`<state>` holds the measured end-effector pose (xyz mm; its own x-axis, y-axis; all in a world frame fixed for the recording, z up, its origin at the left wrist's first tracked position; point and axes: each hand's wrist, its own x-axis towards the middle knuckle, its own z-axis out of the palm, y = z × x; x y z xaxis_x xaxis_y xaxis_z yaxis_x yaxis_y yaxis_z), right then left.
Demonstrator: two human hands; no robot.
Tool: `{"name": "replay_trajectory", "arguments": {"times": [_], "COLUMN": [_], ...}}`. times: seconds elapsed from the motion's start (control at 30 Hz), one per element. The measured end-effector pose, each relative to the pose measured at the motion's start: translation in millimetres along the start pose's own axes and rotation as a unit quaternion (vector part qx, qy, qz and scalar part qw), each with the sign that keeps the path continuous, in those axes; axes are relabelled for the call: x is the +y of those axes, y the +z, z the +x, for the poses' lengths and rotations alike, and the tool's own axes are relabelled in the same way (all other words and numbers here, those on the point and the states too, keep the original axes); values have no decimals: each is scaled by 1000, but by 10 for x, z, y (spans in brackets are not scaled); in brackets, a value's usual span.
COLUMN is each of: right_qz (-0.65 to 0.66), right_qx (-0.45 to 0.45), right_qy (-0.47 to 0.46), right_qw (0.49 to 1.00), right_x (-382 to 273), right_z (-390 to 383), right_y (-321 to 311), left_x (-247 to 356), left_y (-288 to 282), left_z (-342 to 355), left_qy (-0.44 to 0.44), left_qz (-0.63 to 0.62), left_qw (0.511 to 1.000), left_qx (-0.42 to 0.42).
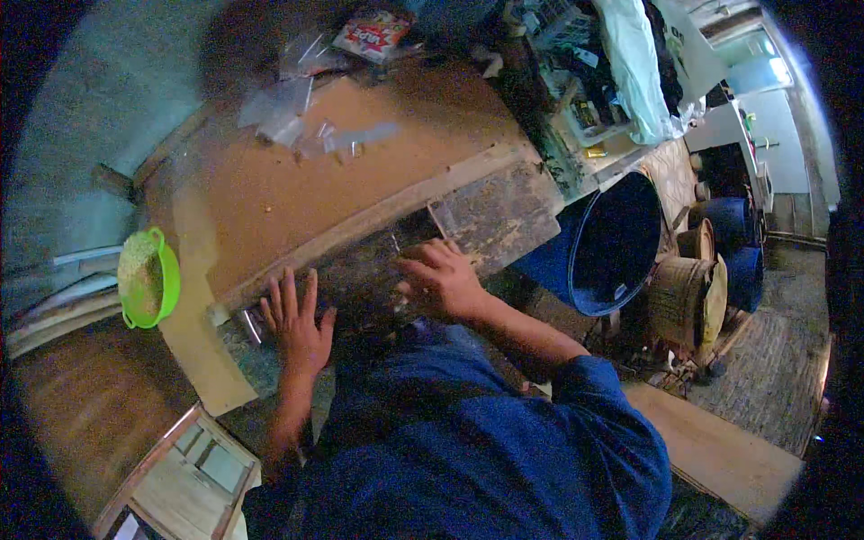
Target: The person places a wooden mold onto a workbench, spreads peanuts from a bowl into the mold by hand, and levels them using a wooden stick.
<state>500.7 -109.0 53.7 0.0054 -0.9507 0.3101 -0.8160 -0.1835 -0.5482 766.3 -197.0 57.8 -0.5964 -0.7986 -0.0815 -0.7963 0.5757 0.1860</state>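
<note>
My left hand lies with its fingers spread on a dark, worn wooden surface along the near side of the table. To its right, my right hand is closed, its fingers bent over the same dark wood. Whatever may be inside that hand is hidden. Just beyond its fingertips is a dark gap with a thin shiny piece, too small to name. A scuffed brown board adjoins the gap on the right. Beside my left hand, a short shiny metal strip shows at the table's edge.
Clear plastic bags and a red-and-white packet lie on the brown tabletop. A green basket with pale contents stands at the left. To the right are a large blue barrel and a cardboard drum.
</note>
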Motion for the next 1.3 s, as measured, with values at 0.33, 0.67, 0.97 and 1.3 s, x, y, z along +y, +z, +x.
{"name": "replay_trajectory", "arguments": {"times": [0.33, 0.67, 0.97, 1.3], "right_qz": [-155, -249, -231, -217], "right_qx": [261, 98, -56, -17], "right_qy": [376, 389, 424, 393], "right_qw": [876, 882, 874, 894], "right_x": [2574, 5056, 5228, 4952], "right_z": [193, -234, -85, -123], "right_y": [-991, -1389, -1414, -1648], "left_x": [164, 164, 319, 546], "left_y": [159, 142, 63, 153], "left_z": [187, 264, 311, 564], "left_qy": [-6, -21, -38, 15], "left_qz": [-1, -10, -7, 1], "left_qw": [1000, 999, 998, 1000], "left_qx": [-10, -36, -44, -26]}}
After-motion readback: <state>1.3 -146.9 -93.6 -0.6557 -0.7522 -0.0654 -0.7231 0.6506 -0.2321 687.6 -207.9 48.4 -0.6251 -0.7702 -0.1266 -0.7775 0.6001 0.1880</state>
